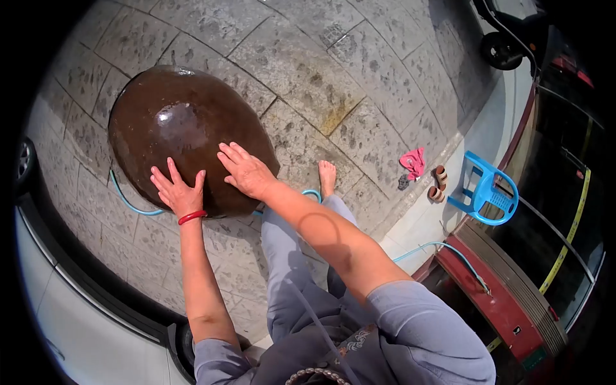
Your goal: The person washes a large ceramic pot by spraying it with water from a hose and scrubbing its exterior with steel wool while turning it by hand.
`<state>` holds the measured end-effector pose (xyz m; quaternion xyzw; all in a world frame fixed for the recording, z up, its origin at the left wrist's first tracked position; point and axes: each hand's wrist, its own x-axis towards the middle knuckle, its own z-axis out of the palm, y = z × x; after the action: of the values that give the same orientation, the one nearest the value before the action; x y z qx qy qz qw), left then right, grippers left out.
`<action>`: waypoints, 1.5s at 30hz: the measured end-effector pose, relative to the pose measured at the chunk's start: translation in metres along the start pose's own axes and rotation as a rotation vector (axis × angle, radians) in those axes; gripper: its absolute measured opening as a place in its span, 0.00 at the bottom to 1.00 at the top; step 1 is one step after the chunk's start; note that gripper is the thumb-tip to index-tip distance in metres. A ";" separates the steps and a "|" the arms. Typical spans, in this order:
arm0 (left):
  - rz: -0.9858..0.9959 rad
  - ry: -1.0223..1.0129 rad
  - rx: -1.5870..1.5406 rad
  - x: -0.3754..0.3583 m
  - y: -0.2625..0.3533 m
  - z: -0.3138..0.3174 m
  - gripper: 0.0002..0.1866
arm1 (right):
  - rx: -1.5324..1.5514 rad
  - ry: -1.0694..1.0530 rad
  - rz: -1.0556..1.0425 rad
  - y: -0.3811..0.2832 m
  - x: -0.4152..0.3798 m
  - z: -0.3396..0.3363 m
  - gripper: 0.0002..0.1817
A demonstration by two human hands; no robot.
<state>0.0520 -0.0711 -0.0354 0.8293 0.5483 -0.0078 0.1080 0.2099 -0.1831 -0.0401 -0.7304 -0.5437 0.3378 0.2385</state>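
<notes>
A large, rounded brown glazed vessel (160, 138), wet and shiny, rests on the stone paving in front of me. It looks like a big jar or vat; its mouth is not visible. My left hand (180, 192), with a red band on the wrist, lies at its near edge with fingers spread. Farther right, my right hand (247, 172) is stretched flat against the near right side of the vessel. Neither hand grasps anything. A light-blue hose (131, 206) runs on the ground behind and under the vessel's near edge.
To the right stand a blue plastic stool (486, 191), brown slippers (437, 186) and a crumpled pink cloth (414, 162). A white car (70, 301) is close on the left. The paving (308, 90) has damp stains. A red sill (494, 301) borders a dark glass doorway.
</notes>
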 end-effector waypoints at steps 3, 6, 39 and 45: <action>0.065 0.001 0.042 0.004 0.001 0.001 0.46 | 0.090 0.045 0.182 0.022 -0.042 -0.009 0.29; 0.077 0.008 0.084 0.008 -0.006 0.007 0.46 | 0.234 -0.005 0.575 0.064 -0.096 -0.017 0.26; -0.150 0.224 -0.389 0.041 -0.057 0.037 0.33 | -0.105 0.435 1.541 0.655 -0.584 0.003 0.13; 0.009 0.337 -0.335 0.036 -0.080 0.056 0.33 | 0.118 0.460 1.279 0.580 -0.455 0.004 0.15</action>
<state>-0.0007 -0.0190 -0.1087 0.7918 0.5485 0.2225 0.1509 0.4919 -0.7885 -0.3509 -0.9471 0.0787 0.2774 0.1411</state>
